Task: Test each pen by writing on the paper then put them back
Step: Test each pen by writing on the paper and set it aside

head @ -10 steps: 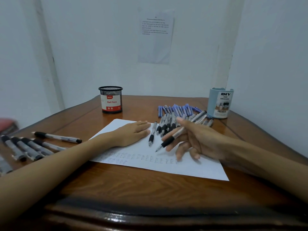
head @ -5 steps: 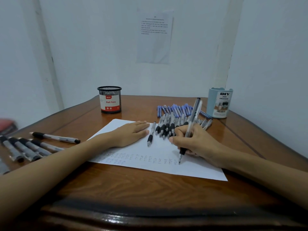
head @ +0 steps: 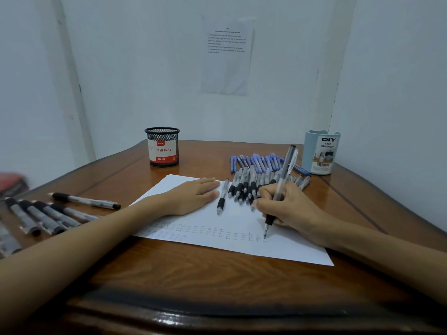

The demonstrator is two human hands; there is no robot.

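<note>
**Two hands at a desk, one testing a pen on paper**

One pen (head: 285, 168) is gripped in the right hand (head: 294, 210), thumb and fingers curled round its black grip in a writing hold. The clear barrel leans up and away from the person, and the tip touches the paper (head: 290, 250) at the right end of a row of small, faint written marks. The left hand (head: 193, 195) lies flat on the upper part of the sheet, fingers straight, pinning it down.

This looks like the writing step for this pen. Next, it likely needs lifting clear and setting among the finished pens, without smearing fresh ink or nudging the sheet.

Just beyond the right hand's knuckles is a heap of black-grip pens (head: 246, 187), lying partly on the sheet's far edge. A single pen (head: 222, 197) lies on the paper between the two hands. Behind the heap is a row of blue pens (head: 256, 162). A pale blue desk organizer (head: 321, 153) stands at far right, and a black mesh cup (head: 162, 147) labelled "Ball Pens" at far left. More black-grip pens (head: 48, 213) lie side by side on the wooden table (head: 217, 274), well to the left.
</note>
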